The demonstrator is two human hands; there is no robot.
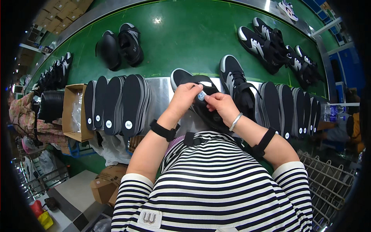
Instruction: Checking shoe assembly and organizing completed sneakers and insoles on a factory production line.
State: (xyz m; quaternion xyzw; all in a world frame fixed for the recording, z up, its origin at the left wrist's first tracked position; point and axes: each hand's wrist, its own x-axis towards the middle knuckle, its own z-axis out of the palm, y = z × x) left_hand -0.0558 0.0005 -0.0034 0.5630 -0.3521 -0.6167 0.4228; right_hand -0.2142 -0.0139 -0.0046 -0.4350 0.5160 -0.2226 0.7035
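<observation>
In front of my body, my left hand (183,97) and my right hand (225,107) meet over a black and silver sneaker (178,76). Between them a small pale blue-and-white tag (201,95) is pinched by the fingertips of both. Whether the tag is joined to the shoe, I cannot tell. A black tongue or strap with a white patch (205,83) lies just beyond my fingers. Close to my right hand stands the matching sneaker (232,73), upright with its laces showing. My hands and wrists hide part of the first shoe.
Stacks of black insoles stand left (133,100) and right (270,106) along the metal edge. An open cardboard box (70,112) sits at the far left. More sneakers rest on the green belt (185,31), at back left (131,44) and back right (257,46). A wire basket (328,181) is at lower right.
</observation>
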